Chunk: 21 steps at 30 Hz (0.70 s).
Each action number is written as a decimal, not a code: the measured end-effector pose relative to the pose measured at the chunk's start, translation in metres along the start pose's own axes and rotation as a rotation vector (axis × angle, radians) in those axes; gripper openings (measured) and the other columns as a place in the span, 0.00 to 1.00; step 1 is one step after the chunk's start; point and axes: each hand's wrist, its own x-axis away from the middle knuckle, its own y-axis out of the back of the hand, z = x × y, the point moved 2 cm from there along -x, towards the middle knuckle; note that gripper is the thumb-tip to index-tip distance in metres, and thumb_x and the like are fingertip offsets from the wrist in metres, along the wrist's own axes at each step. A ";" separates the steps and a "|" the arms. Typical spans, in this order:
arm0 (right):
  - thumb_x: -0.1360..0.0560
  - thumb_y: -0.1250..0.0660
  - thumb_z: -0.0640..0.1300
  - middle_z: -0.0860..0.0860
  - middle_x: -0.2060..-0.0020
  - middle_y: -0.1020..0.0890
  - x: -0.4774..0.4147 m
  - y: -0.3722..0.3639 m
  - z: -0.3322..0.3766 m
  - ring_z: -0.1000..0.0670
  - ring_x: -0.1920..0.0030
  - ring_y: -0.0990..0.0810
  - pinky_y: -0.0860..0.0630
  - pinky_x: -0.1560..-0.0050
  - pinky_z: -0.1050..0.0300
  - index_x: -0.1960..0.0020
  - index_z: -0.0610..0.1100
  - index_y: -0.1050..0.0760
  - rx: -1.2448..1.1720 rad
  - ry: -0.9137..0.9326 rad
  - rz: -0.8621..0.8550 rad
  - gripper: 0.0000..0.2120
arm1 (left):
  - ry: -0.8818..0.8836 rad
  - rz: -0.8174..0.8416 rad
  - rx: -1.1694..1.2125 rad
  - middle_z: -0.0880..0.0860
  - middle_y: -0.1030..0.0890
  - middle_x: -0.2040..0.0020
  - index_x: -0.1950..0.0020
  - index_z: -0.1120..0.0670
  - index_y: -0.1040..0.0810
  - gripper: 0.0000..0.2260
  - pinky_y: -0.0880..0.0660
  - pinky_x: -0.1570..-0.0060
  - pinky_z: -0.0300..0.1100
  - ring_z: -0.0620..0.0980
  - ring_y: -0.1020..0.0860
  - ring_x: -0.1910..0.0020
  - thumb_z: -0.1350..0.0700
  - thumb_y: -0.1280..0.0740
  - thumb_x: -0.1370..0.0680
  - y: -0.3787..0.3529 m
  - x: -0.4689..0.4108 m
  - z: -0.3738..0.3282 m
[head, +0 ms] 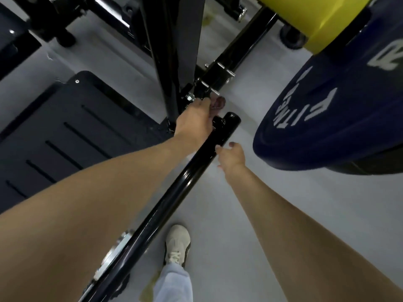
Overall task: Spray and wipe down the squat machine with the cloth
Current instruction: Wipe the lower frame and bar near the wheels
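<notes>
Both hands are low: left hand (194, 118) is gripping the cloth (218, 104) at its 1 o'clock, against the frame joint of the squat machine (212, 80); right hand (232, 156) is hovering slack-fingered at 4 o'clock; pressing firmly into the crevices is looking wise.

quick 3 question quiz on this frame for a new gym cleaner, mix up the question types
1. True or false: the right hand holds a spray bottle.
2. Which hand holds the cloth? A) left hand B) right hand C) neither
3. Fill in: the plate nearest the right hand is ____ in colour.

Key
1. False: it is open and holds nothing.
2. A: the left hand holds the cloth at the bolted joint of the black frame.
3. Blue.
</notes>
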 end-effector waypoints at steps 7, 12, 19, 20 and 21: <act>0.22 0.37 0.39 0.44 0.40 0.24 -0.024 -0.012 0.007 0.44 0.42 0.24 0.26 0.43 0.53 0.28 0.41 0.35 -0.268 -0.064 -0.011 0.23 | -0.618 0.380 -0.556 0.57 0.41 0.27 0.24 0.52 0.40 0.26 0.34 0.35 0.50 0.59 0.38 0.31 0.59 0.38 0.21 -0.045 -0.008 -0.018; 0.27 0.28 0.37 0.46 0.51 0.22 -0.027 -0.012 0.000 0.46 0.51 0.22 0.21 0.46 0.49 0.33 0.39 0.30 -0.150 -0.115 0.060 0.23 | -0.615 0.350 -0.834 0.61 0.46 0.25 0.23 0.61 0.46 0.25 0.31 0.36 0.54 0.62 0.43 0.29 0.61 0.43 0.20 -0.030 -0.005 0.001; 0.27 0.28 0.37 0.46 0.47 0.19 -0.023 -0.015 0.007 0.45 0.54 0.20 0.19 0.50 0.44 0.40 0.39 0.24 -0.128 -0.152 0.030 0.16 | -0.367 0.263 -1.066 0.70 0.30 0.37 0.32 0.72 0.37 0.23 0.23 0.53 0.50 0.64 0.29 0.42 0.74 0.48 0.27 -0.028 -0.011 0.021; 0.27 0.29 0.37 0.46 0.48 0.19 -0.024 -0.015 0.007 0.46 0.55 0.20 0.19 0.50 0.44 0.41 0.39 0.24 -0.131 -0.159 0.025 0.15 | -0.330 0.308 -1.032 0.69 0.31 0.39 0.34 0.71 0.35 0.21 0.24 0.52 0.50 0.65 0.30 0.41 0.73 0.46 0.27 -0.031 -0.011 0.007; 0.26 0.30 0.36 0.46 0.50 0.19 -0.024 -0.014 0.008 0.47 0.56 0.20 0.20 0.49 0.44 0.42 0.40 0.24 -0.165 -0.184 0.025 0.13 | -0.360 0.339 -1.004 0.69 0.32 0.38 0.33 0.72 0.36 0.20 0.25 0.47 0.51 0.66 0.32 0.40 0.70 0.44 0.25 -0.037 -0.012 -0.006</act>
